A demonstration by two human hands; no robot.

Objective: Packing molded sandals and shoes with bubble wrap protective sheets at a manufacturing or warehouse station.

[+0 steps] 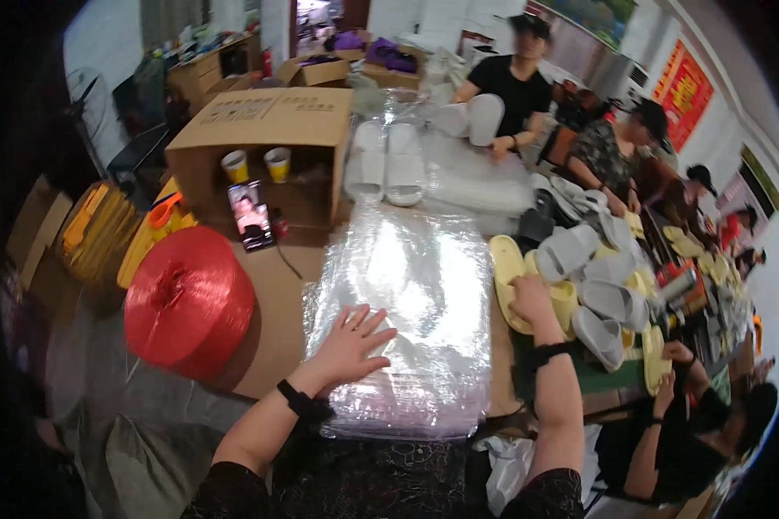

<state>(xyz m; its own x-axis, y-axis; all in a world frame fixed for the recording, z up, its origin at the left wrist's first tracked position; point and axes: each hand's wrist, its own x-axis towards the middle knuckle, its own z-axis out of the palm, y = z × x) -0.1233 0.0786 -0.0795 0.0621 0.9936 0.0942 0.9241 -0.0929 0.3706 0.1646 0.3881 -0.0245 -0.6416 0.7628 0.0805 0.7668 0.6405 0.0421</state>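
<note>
A stack of clear plastic bags lies before me, shining under the light. My left hand rests flat on it with the fingers spread, holding nothing. To the right of the stack, my right hand is closed on a yellow slipper at the near edge of the slipper pile; its fingertips are partly hidden. A second yellow slipper sits right beside that hand. Grey slippers lie jumbled just beyond. Past the bags, a pair of white slippers lies on clear plastic.
A big red roll of plastic twine stands at the left. Behind it, an open cardboard box holds two paper cups, with a phone propped against it. Co-workers sit along the right; one person's hands touch a yellow slipper.
</note>
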